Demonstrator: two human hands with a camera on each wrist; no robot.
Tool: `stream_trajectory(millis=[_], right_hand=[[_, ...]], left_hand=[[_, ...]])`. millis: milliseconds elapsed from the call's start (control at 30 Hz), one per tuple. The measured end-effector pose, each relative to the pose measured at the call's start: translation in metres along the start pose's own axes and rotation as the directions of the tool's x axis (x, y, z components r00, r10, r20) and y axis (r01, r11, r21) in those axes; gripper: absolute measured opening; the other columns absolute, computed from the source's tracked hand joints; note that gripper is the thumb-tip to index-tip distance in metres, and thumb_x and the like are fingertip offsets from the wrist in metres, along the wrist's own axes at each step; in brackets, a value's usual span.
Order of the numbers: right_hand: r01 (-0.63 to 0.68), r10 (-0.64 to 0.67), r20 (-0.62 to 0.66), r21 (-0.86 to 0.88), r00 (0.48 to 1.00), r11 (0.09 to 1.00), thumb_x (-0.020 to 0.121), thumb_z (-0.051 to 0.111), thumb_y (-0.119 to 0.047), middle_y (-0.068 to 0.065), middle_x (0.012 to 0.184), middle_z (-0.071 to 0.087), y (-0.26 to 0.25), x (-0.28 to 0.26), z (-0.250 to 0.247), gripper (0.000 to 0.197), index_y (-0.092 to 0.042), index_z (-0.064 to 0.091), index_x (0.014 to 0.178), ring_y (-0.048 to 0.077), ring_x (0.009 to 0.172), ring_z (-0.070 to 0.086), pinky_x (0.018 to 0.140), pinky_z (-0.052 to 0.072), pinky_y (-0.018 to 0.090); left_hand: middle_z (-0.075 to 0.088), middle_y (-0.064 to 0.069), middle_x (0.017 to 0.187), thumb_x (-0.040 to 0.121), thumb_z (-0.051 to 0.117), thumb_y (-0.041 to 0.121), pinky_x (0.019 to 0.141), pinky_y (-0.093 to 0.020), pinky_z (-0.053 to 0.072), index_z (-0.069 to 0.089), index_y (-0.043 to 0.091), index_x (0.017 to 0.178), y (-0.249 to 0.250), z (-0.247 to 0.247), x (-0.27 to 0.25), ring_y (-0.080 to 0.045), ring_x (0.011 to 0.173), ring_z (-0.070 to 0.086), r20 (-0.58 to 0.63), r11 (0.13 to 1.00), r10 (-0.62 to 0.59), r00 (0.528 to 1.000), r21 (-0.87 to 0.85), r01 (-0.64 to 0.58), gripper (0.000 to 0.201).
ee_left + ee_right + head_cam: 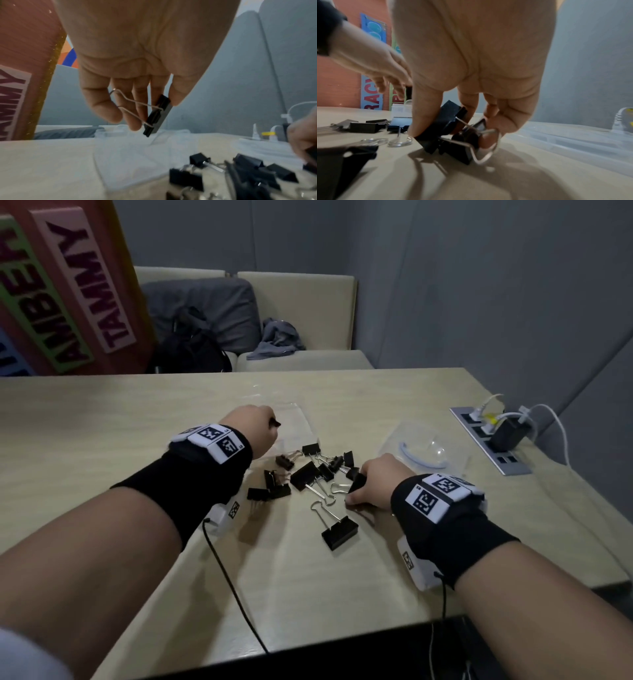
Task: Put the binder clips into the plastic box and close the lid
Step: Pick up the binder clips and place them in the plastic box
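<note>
Most of the clips (317, 470) lie loose in a heap on the table (102, 422), between the two hands, so the task looks barely begun. The left hand (255, 428) pinches one clip (157, 115) by its black body, wire handles folded back along the fingers, and holds it raised over the clear box (291, 419) at the far side of the heap. The right hand (371, 484) is down at the near-right edge of the heap, fingers curled round at least one clip (447, 128) whose lower edge touches the table; a second black body seems bunched in the same grasp, though blur makes that unsure. One clip (339, 530) lies apart, nearest the person. The box is so transparent that its contents are hard to read; no clip shows plainly inside it. The lid (424, 450) rests separately on the table, right of the heap, beside the right hand. Nearly all the clips are left to load, then the lid.
</note>
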State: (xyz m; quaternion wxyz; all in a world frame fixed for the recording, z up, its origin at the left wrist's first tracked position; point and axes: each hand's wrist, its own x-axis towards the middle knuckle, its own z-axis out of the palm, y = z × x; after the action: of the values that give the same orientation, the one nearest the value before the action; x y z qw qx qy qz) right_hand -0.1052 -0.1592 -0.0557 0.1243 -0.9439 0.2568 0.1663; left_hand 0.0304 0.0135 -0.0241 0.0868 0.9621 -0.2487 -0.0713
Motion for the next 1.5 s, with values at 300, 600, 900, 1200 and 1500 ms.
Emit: stream_trajectory(millis=[300, 600, 900, 1200, 1500], right_hand=[[0.016, -0.015, 0.031, -0.03, 0.999, 0.999, 0.08, 0.074, -0.033, 0.008, 0.1, 0.073, 0.001, -0.008, -0.031, 0.034, -0.008, 0.072, 0.103, 0.022, 0.085, 0.065, 0.062, 0.047, 0.025], [0.084, -0.04, -0.189, 0.231, 0.981, 0.969, 0.081, 0.071, -0.03, 0.006, 0.079, 0.064, -0.015, -0.005, -0.063, 0.024, -0.007, 0.067, 0.089, 0.026, 0.08, 0.059, 0.057, 0.041, 0.028], [0.305, -0.2, -0.255, 0.492, 0.946, 0.815, 0.081, 0.074, -0.03, -0.001, 0.069, 0.056, -0.057, 0.008, -0.045, 0.028, -0.006, 0.066, 0.092, 0.012, 0.055, 0.049, 0.048, 0.036, 0.025], [0.346, -0.252, -0.239, 0.591, 0.938, 0.729, 0.084, 0.07, -0.031, 0.009, 0.088, 0.071, -0.089, 0.012, -0.033, 0.028, -0.008, 0.066, 0.1, 0.021, 0.076, 0.063, 0.073, 0.055, 0.038], [0.216, -0.333, 0.018, 0.728, 0.943, 0.651, 0.094, 0.055, -0.018, 0.011, 0.094, 0.072, -0.126, 0.017, -0.004, 0.012, -0.009, 0.057, 0.101, 0.025, 0.074, 0.072, 0.054, 0.046, 0.028]], left_hand=[[0.072, -0.009, 0.113, 0.097, 0.042, 0.019, 0.051, -0.021, 0.044, 0.064, 0.01, 0.119, -0.01, -0.007, 0.0, -0.026, 0.1, 0.071, 0.245, 1.0, -0.016, 0.969, 0.002, 0.015, 0.032], [0.072, 0.0, 0.11, 0.086, 0.059, 0.008, 0.083, -0.028, 0.05, 0.068, 0.02, 0.107, -0.041, -0.009, 0.01, -0.022, 0.102, 0.064, 0.085, 0.998, 0.06, 0.995, 0.007, -0.061, 0.026], [0.045, -0.009, 0.144, 0.089, 0.055, 0.02, 0.097, -0.039, 0.047, 0.046, 0.026, 0.139, -0.069, -0.005, 0.015, -0.031, 0.122, 0.054, 0.083, 0.986, -0.165, 0.983, 0.054, 0.161, 0.051], [0.059, -0.006, 0.126, 0.082, 0.071, 0.033, 0.073, -0.031, 0.043, 0.045, 0.019, 0.137, -0.068, -0.011, -0.003, -0.025, 0.098, 0.057, 0.24, 0.984, -0.153, 0.959, 0.127, 0.125, 0.062], [0.063, -0.001, 0.123, 0.075, 0.077, 0.034, 0.089, -0.034, 0.05, 0.05, 0.029, 0.134, -0.076, -0.015, -0.005, -0.023, 0.108, 0.061, 0.198, 0.992, -0.121, 0.973, 0.062, 0.11, 0.065]])
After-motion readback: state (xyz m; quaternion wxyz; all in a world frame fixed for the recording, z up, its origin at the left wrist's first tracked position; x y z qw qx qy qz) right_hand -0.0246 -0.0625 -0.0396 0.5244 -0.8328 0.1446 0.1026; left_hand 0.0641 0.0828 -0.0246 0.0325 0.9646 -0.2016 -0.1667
